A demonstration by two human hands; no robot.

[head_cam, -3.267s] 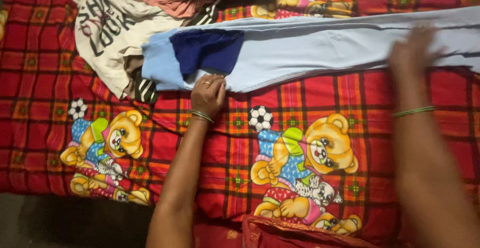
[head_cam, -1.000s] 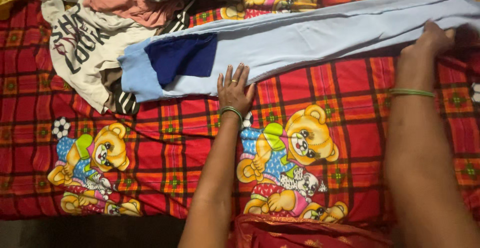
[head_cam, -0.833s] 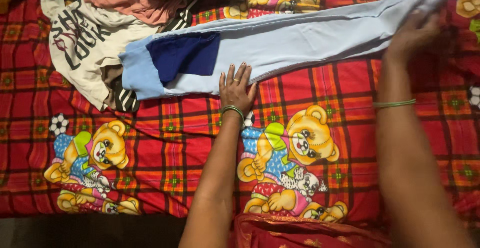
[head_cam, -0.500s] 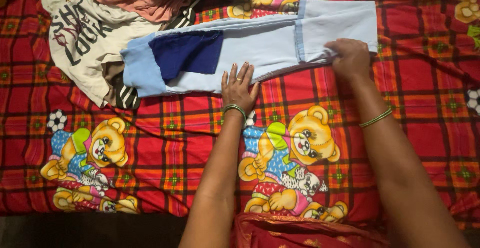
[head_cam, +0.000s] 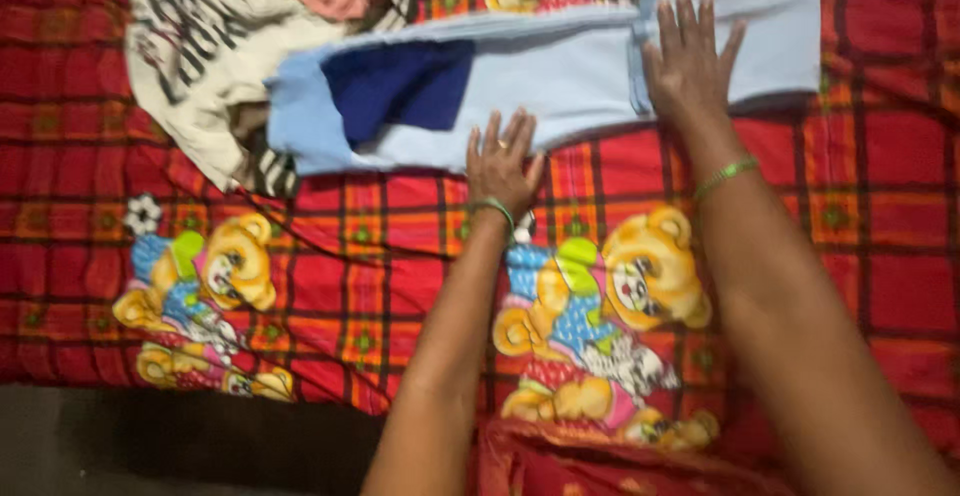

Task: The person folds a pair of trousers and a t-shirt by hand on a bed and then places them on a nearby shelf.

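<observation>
Light-blue trousers (head_cam: 560,81) lie flat along the 12 o'clock edge of the head view, on a red checked bedsheet (head_cam: 380,286) printed with teddy bears; the leg end is folded back over itself at 1 o'clock. Navy patch (head_cam: 400,86) sits at 11 o'clock on the garment. Left hand (head_cam: 503,166): palm down, fingers spread, fingertips pressing the near hem, nothing grasped; forearm runs up from 6 o'clock. Right hand (head_cam: 692,61): flat and splayed on the folded part, pressing, not clutching; green bangle (head_cam: 727,173) at wrist. Pile of clothes (head_cam: 220,46) lies at 10 o'clock, touching the waistband end. Frame slightly blurred.
</observation>
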